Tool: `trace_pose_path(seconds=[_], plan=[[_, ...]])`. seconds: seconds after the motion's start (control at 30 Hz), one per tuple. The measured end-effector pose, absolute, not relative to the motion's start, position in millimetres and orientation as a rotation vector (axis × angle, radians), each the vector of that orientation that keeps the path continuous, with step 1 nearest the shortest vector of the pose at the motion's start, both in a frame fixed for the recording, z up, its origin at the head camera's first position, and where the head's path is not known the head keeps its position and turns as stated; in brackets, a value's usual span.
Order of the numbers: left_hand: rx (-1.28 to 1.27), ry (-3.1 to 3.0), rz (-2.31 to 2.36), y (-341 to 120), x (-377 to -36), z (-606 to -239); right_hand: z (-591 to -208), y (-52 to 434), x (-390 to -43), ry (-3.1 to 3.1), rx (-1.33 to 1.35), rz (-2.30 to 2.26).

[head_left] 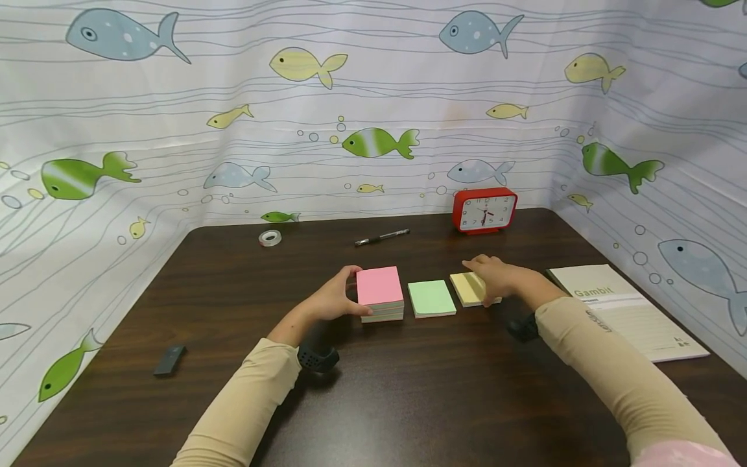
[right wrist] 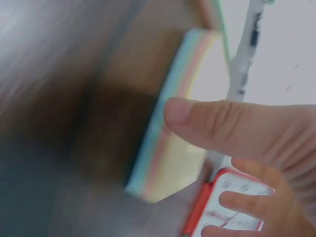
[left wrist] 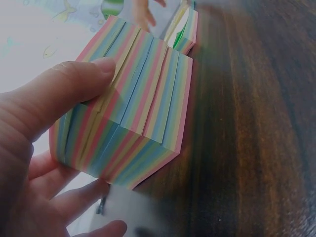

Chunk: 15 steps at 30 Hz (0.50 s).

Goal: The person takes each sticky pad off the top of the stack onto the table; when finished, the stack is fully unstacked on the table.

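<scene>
Sticky-note pads are what both hands are busy with, three of them in a row near the middle of the dark wooden table [head_left: 408, 402]. From where I stand it looks like a thick block being split into smaller pads, and I would judge that work well begun but not finished.

Largest is the pink-topped stack [head_left: 380, 294] at the left end of the row, much the tallest, its sides striped in pink, blue and yellow, with several layers stepped apart from one another in the left wrist view. The left hand [head_left: 332, 299] grips it, thumb curled over its near side and fingers round the far side.

Next is the green pad [head_left: 431, 298], thin, flat, just beside the pink stack and touched by neither hand. It seems already set out.

The yellow pad [head_left: 469, 288] ends the row, also thin. The right hand [head_left: 496, 277] lies over its right part; the wrist view shows the thumb pressed on its edge, but how the other fingers lie on it I cannot tell.

If the split goes on, the tall stack still holds most of the layers.

Elsewhere: a booklet [head_left: 633, 310] by the right edge, a red clock [head_left: 484, 210] and a pen [head_left: 382, 237] toward the back edge, a roll of tape [head_left: 270, 238] back left, a small dark block [head_left: 169, 360] near the left edge.
</scene>
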<state>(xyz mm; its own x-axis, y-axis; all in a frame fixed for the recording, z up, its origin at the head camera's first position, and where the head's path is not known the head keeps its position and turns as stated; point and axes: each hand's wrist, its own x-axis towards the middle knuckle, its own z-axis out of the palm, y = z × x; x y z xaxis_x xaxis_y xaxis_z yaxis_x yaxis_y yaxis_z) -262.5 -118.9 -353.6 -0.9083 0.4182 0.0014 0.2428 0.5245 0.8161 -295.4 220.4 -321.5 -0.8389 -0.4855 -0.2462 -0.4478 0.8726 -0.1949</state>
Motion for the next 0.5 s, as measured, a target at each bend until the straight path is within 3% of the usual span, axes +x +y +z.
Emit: trace_pose_path(seconds=[0.5], plan=[[0.597,2.569,1.348,-118.7,-261.2,-354.7,-303.3,170.3,-275.3,2.753,-0.835,-0.193]])
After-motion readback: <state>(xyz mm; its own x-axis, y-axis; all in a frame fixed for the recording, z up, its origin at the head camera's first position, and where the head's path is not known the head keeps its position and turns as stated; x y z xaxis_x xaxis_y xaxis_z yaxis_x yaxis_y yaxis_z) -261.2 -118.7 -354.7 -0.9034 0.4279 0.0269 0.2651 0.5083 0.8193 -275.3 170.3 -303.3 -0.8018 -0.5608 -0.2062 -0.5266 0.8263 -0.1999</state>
